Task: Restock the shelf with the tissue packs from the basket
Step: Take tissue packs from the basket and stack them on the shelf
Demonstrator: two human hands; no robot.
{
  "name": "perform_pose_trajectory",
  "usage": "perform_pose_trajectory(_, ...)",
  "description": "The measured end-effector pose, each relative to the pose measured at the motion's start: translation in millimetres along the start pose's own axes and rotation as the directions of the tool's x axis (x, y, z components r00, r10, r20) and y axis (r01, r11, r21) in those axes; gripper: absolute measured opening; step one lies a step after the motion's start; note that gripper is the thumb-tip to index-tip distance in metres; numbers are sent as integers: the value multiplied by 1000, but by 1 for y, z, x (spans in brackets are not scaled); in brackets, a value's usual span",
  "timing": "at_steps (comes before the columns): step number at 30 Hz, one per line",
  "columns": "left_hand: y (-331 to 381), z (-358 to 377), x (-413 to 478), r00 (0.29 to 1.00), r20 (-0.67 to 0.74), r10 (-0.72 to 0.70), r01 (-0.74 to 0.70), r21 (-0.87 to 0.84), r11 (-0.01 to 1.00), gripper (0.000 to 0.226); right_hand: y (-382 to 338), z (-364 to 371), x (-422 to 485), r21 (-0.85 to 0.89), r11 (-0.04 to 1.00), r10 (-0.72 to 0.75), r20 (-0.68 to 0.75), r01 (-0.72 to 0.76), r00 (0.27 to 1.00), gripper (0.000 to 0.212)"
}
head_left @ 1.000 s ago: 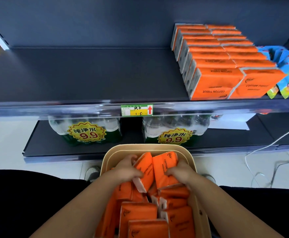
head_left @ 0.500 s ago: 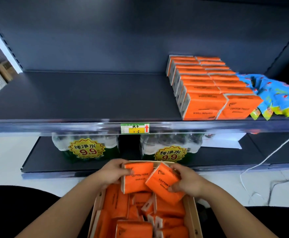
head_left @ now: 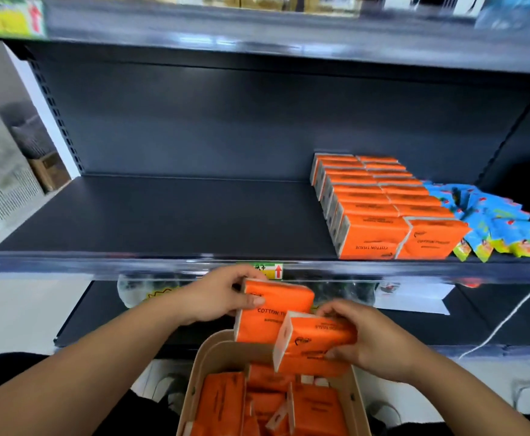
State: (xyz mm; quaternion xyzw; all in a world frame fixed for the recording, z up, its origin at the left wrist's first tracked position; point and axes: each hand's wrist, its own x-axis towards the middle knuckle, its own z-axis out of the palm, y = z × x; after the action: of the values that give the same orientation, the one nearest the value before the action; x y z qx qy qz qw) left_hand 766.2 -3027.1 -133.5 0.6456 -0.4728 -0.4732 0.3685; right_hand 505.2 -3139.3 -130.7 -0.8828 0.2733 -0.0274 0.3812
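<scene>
1. Two orange tissue packs are held over the basket (head_left: 213, 350), touching each other, below the front edge of the shelf (head_left: 163, 221).
2. The left hand (head_left: 216, 297) has thumb and fingers curled round the upper pack (head_left: 276, 313).
3. The right hand (head_left: 367, 344) clasps the lower pack (head_left: 317, 344), tilted, white end leftward.
4. The loose packs (head_left: 288, 401) lie jumbled inside the basket.
5. The stocked packs (head_left: 380, 209) stand in two rows on the shelf's right part, just beside the blue sachets (head_left: 493, 221).
6. The price label (head_left: 268, 270) sits on the shelf's front rail.
</scene>
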Motion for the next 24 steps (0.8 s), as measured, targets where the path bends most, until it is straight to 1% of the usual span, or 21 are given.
perform_pose_trajectory(4, 24, -5, 4, 984, -152, 95, -103, -46, 994, 31, -17, -20, 6, -85, 987, -143, -114, 134, 983, 51)
perform_pose_trajectory(7, 39, -12, 13, 969, -192, 153, -163, -34, 986, 29, -32, -38, 20, -156, 959, -260, -156, 237, 953, 50)
perform_pose_trajectory(9, 52, -20, 24, 956, -220, 196, -200, 2, 980, 28, -43, -50, 31, -208, 942, -299, -162, 263, 940, 51)
perform_pose_trajectory(12, 72, -36, 42, 933, -254, 254, -252, 41, 967, 29, -51, -66, 50, -284, 919, -331, -177, 274, 927, 53)
perform_pose_trajectory(15, 89, -56, 64, 915, -307, 260, -257, 52, 965, 30, -53, -80, 69, -317, 919, -311, -212, 236, 927, 55)
perform_pose_trajectory(17, 95, -69, 79, 910, -334, 247, -244, 51, 968, 33, -52, -87, 82, -343, 917, -293, -238, 202, 926, 57)
perform_pose_trajectory(20, 98, -85, 107, 899, -385, 208, -183, 101, 978, 42, -48, -95, 102, -386, 909, -265, -251, 155, 931, 59)
perform_pose_trajectory(24, 90, -103, 146, 875, -463, 142, -137, 44, 990, 52, -43, -99, 127, -448, 882, -258, -203, 145, 945, 59)
